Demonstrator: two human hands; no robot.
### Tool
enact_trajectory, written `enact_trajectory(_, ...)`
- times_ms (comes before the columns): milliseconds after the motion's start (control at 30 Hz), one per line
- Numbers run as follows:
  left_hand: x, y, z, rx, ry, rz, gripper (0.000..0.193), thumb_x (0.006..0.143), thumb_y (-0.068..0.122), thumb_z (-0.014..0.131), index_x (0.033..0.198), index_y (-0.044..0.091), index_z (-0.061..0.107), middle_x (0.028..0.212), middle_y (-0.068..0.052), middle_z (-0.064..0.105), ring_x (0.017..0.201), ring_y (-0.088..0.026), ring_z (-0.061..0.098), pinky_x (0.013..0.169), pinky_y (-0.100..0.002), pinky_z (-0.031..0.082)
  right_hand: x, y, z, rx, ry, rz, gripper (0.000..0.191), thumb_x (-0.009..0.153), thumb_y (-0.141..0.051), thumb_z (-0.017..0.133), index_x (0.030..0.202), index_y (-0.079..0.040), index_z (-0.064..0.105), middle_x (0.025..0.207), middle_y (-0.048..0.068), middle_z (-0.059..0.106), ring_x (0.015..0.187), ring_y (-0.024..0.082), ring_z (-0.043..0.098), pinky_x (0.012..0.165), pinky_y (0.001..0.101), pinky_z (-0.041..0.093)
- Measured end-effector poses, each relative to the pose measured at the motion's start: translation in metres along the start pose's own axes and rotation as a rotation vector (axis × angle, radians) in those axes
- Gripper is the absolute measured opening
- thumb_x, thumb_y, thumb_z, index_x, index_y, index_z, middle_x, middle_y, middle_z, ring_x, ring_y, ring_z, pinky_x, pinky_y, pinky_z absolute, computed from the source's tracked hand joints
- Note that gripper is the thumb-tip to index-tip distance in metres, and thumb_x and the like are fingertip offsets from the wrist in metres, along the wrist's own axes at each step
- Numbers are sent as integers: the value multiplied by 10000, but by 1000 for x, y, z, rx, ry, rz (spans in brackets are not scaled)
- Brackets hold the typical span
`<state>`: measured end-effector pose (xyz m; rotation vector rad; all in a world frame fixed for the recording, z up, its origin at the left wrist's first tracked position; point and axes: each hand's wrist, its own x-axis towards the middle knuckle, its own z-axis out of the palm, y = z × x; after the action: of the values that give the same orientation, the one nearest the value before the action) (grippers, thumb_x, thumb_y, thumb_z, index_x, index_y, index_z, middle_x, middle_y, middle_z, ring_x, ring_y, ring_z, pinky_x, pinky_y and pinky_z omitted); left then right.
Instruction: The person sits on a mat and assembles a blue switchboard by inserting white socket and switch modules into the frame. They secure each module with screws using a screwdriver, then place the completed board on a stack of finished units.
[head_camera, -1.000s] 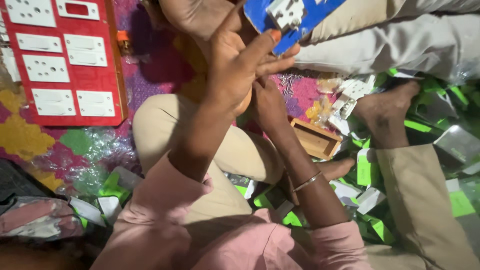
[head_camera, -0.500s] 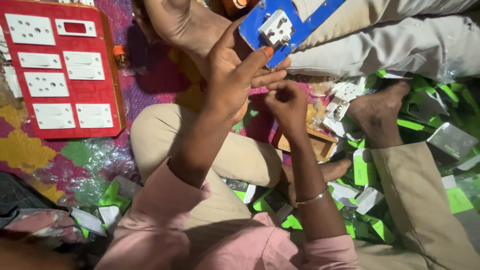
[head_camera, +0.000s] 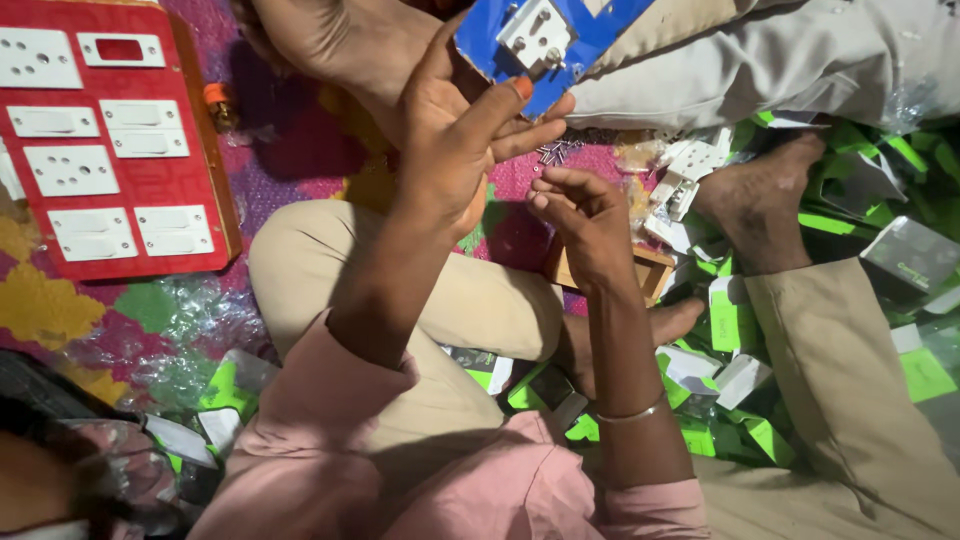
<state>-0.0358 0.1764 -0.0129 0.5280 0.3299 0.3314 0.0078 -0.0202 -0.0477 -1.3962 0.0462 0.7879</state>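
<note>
My left hand (head_camera: 455, 140) is raised, its fingers pressed on the lower edge of a blue panel (head_camera: 500, 55) and gripping it. A white socket module (head_camera: 535, 35) with metal screws sits in the panel. My right hand (head_camera: 580, 215) hovers just below and to the right, fingertips pinched together; I cannot see whether anything is between them. A small heap of screws (head_camera: 555, 150) lies on the mat between the two hands.
A red board (head_camera: 200, 150) with white switches and sockets lies at the left. Another person's grey trouser leg (head_camera: 760, 70) crosses the top, with a bare foot (head_camera: 760, 200) at right. Green and white boxes (head_camera: 730, 310) litter the floor. A small wooden box (head_camera: 650, 270) sits behind my right hand.
My right hand has come out from behind the left hand, moved slightly right and pinched its fingertips. The left hand stays on the blue panel.
</note>
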Motion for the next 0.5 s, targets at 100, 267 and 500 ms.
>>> enact_trajectory(100, 1, 2, 0, 2, -10, 3, 560, 1010, -60, 635, 1491, 95, 394, 1231, -191, 704, 1009, -333, 779, 851, -462, 691, 2, -1, 3, -66, -2, 0, 271, 908, 81, 720, 1173, 54, 670, 1081, 138, 736, 990, 196, 728, 926, 330, 616)
enact_trajectory(267, 0, 5, 5, -2, -8, -9, 597, 1012, -84, 605, 1508, 102, 330, 1227, -212, 689, 998, -333, 778, 855, -457, 699, 16, 4, 29, -407, 8, -47, 245, 908, 44, 732, 1150, 36, 700, 1058, 104, 751, 961, 158, 729, 892, 285, 613)
enact_trajectory(500, -1, 10, 7, 11, 16, -20, 614, 999, -93, 580, 1517, 105, 316, 1206, -213, 689, 959, -321, 777, 792, -437, 693, 21, 3, 56, -1027, -58, -516, 282, 825, -11, 811, 1088, -42, 717, 1039, 117, 736, 961, 285, 714, 852, 375, 570)
